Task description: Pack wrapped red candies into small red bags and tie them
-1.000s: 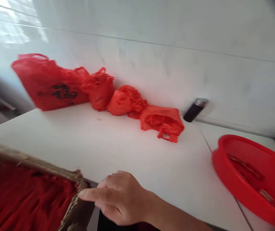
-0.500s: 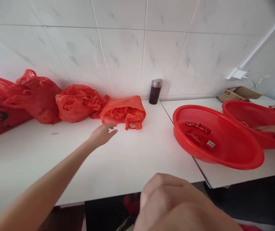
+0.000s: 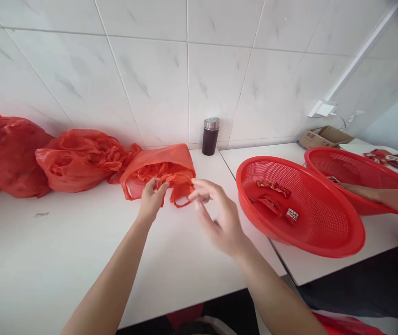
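A small red plastic bag [image 3: 160, 167] lies on the white table [image 3: 45, 260] against the tiled wall. My left hand [image 3: 152, 197] pinches the bag's front edge near its handles. My right hand [image 3: 216, 216] is just right of the bag with fingers spread, its fingertips close to the bag's handle loops and holding nothing. A red mesh basket [image 3: 324, 223] with a few small wrapped red items in it sits to the right of my right hand.
Two larger red bags [image 3: 76, 160] [image 3: 7, 156] line the wall at left. A dark flask with a silver cap [image 3: 210, 136] stands at the wall. Another person's arm [image 3: 380, 197] reaches into a second red basket [image 3: 359, 170] at far right. A cardboard box [image 3: 324, 136] sits behind.
My left hand has reached the small red bag and taken hold of its edge. My right hand rose from the table's front edge toward the bag and spread its fingers. The view shifted right.
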Demonstrator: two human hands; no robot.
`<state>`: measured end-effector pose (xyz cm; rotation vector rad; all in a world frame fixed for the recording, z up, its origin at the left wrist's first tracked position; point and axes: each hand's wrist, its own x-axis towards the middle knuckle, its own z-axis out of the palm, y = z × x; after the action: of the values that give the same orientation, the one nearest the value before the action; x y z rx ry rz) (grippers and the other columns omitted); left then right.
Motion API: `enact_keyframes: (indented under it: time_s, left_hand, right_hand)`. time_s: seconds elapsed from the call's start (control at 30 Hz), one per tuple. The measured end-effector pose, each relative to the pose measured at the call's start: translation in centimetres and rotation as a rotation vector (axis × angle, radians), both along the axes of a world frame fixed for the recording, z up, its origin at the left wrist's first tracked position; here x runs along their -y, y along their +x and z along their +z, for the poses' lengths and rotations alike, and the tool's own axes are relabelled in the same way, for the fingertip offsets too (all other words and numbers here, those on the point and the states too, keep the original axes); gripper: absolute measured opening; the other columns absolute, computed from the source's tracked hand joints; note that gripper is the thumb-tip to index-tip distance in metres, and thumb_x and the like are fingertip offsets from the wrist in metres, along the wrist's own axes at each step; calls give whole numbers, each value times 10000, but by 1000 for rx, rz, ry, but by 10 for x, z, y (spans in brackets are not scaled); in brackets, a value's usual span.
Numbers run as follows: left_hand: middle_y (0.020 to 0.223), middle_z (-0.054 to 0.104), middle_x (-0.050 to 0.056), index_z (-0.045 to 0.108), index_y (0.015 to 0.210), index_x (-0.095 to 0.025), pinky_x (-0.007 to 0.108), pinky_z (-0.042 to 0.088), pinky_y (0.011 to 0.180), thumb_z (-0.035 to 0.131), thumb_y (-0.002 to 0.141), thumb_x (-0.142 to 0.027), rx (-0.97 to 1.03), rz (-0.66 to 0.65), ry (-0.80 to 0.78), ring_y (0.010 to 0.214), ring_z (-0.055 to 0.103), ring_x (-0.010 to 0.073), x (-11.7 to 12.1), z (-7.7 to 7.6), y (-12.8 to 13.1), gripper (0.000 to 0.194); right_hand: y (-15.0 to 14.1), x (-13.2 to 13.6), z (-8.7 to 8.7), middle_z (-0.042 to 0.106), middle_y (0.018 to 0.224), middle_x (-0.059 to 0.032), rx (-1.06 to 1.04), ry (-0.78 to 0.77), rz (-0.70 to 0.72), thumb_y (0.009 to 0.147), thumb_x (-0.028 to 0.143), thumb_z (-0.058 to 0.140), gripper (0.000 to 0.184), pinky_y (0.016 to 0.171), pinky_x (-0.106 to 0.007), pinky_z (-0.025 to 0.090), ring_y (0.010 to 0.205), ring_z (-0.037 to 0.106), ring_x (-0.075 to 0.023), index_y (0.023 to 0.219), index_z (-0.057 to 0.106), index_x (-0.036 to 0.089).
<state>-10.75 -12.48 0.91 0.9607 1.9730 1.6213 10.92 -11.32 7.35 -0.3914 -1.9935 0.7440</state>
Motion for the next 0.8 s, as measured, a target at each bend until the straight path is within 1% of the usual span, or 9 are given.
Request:
enact_keyframes:
  time_s: [0.07,0.1,0.17,0.27,0.33,0.4,0.53,0.67,0.8]
  left_hand:
    - [920,656,17,595,919,-196,298,498,764,600,793,-483,125,-53,67,837,617,163,16,4,10,314]
    - [962,659,24,586,925,-200,304,508,776,591,797,-494,184,-79,91,854,625,164,23,4,14,321]
    - [983,656,32,568,917,-199,325,532,769,595,793,-504,284,-109,127,824,639,159,33,2,18,330]
    - [791,612,-23,535,855,-197,332,554,706,661,751,-489,376,-43,144,617,594,105,45,-5,11,334]
    - [632,522,-79,520,818,-196,306,553,657,698,729,-466,402,53,147,478,490,58,53,-12,-1,335]
    - [550,453,-107,513,794,-194,271,539,602,718,715,-446,414,153,159,412,406,37,61,-18,-15,334]
    - [570,479,-97,483,773,-202,236,512,555,718,708,-423,445,320,240,445,448,53,70,-25,-35,329]
    - [555,476,-87,477,745,-205,203,490,542,713,713,-364,476,411,326,494,472,69,72,-19,-38,286]
    - [585,489,-62,439,690,-199,210,498,558,658,723,-304,533,399,389,540,505,79,72,-5,-37,245]
  right_hand:
    - [-26,-26,-28,626,1085,-69,124,-53,-104,891,225,502,359,877,-378,495,1011,585,-200,1248,531,260]
    - [-38,-36,-44,599,1156,-85,200,-93,-116,846,247,573,416,906,-405,479,1069,558,-227,1259,537,262]
    - [-55,-50,-70,591,1189,-76,238,-262,-77,749,238,668,501,925,-429,459,1075,557,-247,1238,569,283]
    - [-61,-63,-93,654,1069,-31,152,-475,-27,787,205,575,337,866,-388,488,937,616,-200,1110,631,282]
    - [-55,-72,-96,675,949,-25,85,-549,-37,838,227,483,226,747,-342,526,812,630,-175,993,645,244]
    - [-48,-79,-95,660,879,-31,-5,-632,-63,848,274,458,192,630,-307,534,731,619,-167,925,622,210]
    - [-40,-81,-90,619,869,-32,-231,-748,-135,841,321,459,183,576,-277,522,717,599,-154,943,548,198]
    - [-38,-66,-84,572,808,3,-404,-795,-185,854,357,479,174,542,-239,470,615,538,-114,954,514,218]
    - [-29,-55,-77,556,808,15,-506,-873,-144,853,378,544,182,554,-224,439,628,526,-111,971,543,239]
